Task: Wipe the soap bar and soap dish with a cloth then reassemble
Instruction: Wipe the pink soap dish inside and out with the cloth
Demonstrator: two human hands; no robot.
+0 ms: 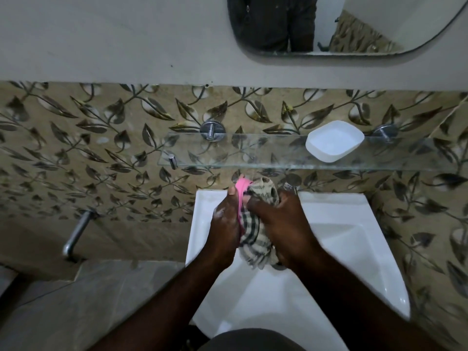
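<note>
A: Glass shelf [228, 148], contents?
B: One soap dish [334, 141], empty, seemingly unwiped. Over the sink [342, 224], your left hand [225, 219] pinches the soap bar [242, 186]; your right hand [283, 224] clamps the cloth [255, 244] against it. Reassembly outstanding.

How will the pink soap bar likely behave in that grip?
Probably slippery: the left hand holding the soap bar shows whitish lather-like flecks. Likely stiff, since it juts past the fingers without drooping, unlike the limp checked cloth gripped by the right hand.
</note>
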